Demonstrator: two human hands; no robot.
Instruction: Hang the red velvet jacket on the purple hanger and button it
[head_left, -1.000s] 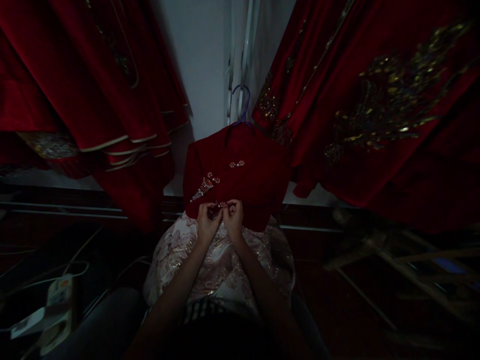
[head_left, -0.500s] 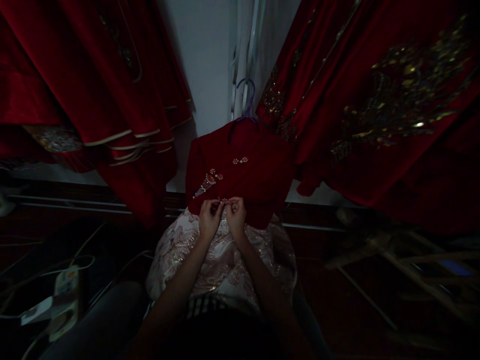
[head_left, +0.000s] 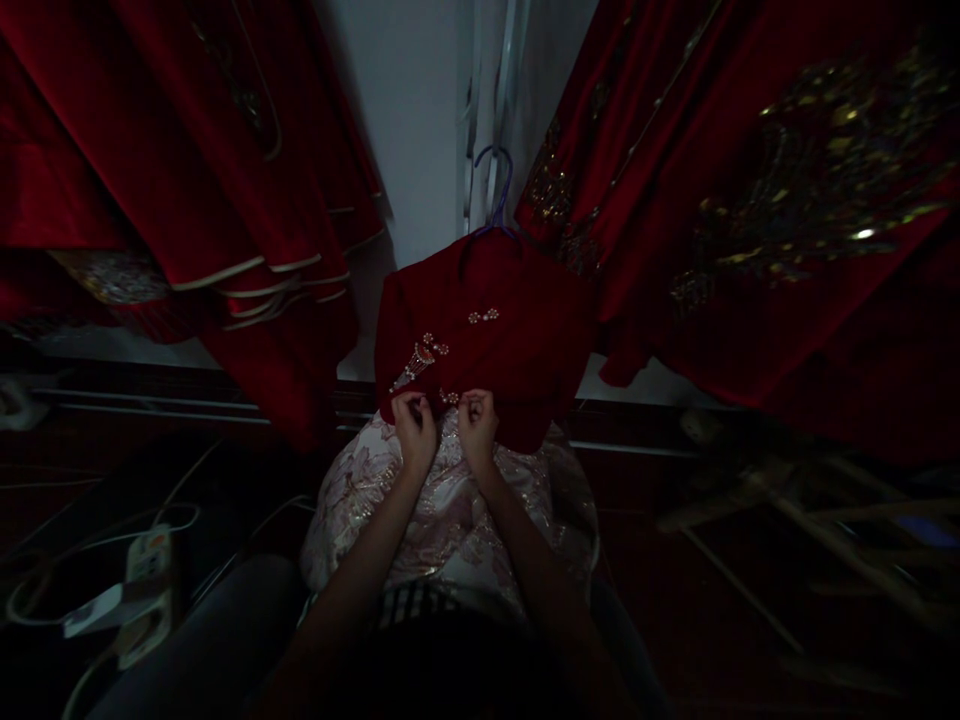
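Just below the centre of the frame, the left hand (head_left: 415,432) is curled almost closed, its fingertips pinching the lower edge of a small red velvet jacket (head_left: 517,350). The right hand (head_left: 477,428) sits just beside it, likewise curled, fingers pinched on the same hem. Between the two hands, a beaded clasp (head_left: 449,397) lies at the hem; in the dim light I cannot tell whether either hand actually grips the clasp itself. Both hands are raised with knuckles toward the camera, wrists bent slightly inward toward each other. The forearms rise from the bottom centre of the frame and converge at the jacket.

The jacket hangs at the centre of the frame on a purple hanger (head_left: 495,190), whose hook shows above the collar against a pale wall. A tasselled ornament (head_left: 417,364) and a second beaded clasp (head_left: 483,316) decorate its front. Under the jacket and hands spreads a pale embroidered skirt (head_left: 450,510). Red garments (head_left: 187,170) with cream piping hang at upper left; red garments with gold embroidery (head_left: 787,200) fill the upper right. A power strip (head_left: 146,590) with cords lies at lower left.
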